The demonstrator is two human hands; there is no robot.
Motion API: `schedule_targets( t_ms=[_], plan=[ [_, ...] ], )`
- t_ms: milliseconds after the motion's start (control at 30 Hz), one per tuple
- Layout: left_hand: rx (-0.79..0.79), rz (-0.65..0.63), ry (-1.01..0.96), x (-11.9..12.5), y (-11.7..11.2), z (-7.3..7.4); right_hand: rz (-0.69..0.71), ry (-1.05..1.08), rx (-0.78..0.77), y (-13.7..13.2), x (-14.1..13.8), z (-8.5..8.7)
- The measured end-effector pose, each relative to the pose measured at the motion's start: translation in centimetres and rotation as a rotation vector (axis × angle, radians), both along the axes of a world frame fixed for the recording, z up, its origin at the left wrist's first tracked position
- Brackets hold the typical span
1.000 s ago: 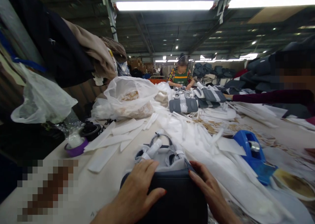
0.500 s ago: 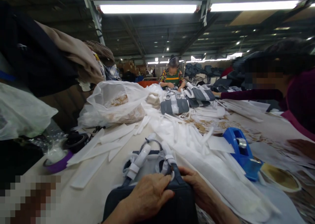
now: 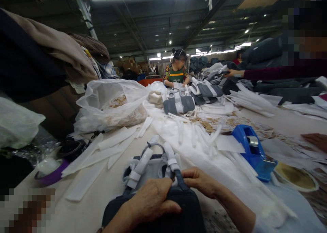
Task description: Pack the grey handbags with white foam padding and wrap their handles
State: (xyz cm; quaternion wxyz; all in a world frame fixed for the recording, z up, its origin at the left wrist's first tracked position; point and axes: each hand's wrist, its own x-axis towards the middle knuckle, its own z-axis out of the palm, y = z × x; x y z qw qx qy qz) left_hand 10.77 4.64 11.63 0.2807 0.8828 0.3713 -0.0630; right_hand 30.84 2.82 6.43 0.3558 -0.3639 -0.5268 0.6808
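A dark navy handbag [image 3: 178, 212] lies on the table right in front of me, its handles [image 3: 143, 163] wrapped in white protective strips. My left hand [image 3: 150, 200] curls over the bag's top edge and grips it. My right hand [image 3: 198, 180] pinches the bag at the base of the near handle, fingers closed. Grey stuffing paper shows inside the bag's opening.
A blue tape dispenser [image 3: 251, 151] sits to the right, white paper strips [image 3: 112, 146] and sheets cover the table, and a plastic bag [image 3: 112, 105] lies to the left. Wrapped grey bags [image 3: 178, 103] are piled further back. One person works at the far end [image 3: 176, 72]; another person's arm [image 3: 276, 72] reaches in from the right.
My hands have shifted from resting flat on the bag's front to gripping its top edge by the handles. The view has tilted down and the person on the right has raised an arm.
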Motion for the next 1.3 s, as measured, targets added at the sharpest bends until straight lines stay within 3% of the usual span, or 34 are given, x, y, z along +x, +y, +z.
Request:
schedule_targets(
  t_ms=[233,400,533,767,867,967,1133,1300],
  plan=[
    [-0.017,0.145,-0.017,-0.3,-0.6,-0.1,-0.16,-0.111,0.071,-0.4,-0.4,-1.0],
    [-0.057,0.158,-0.02,-0.3,-0.8,0.3,-0.26,-0.206,0.153,-1.3,-0.1,-2.5],
    [-0.053,0.165,0.011,-0.3,-0.8,0.4,-0.299,-0.283,0.218,-2.0,0.4,-2.7],
    [-0.002,0.097,-0.025,-0.8,-0.7,-0.6,-0.372,-0.423,0.312,-3.9,1.0,-3.7],
    [0.048,0.03,-0.061,-0.9,-0.6,-1.0,-0.373,-0.438,0.293,-4.3,1.1,-3.9],
    [0.086,-0.008,-0.055,-0.9,-0.5,-1.2,-0.328,-0.423,0.275,-4.5,1.4,-2.8],
    [0.192,-0.053,-0.049,-0.9,-0.6,-1.9,-0.192,-0.166,0.106,-4.3,1.4,-0.9],
    [0.288,-0.089,-0.088,-0.8,-0.9,-2.3,-0.275,-0.137,-0.053,-4.1,-0.9,-0.9]
  ],
)
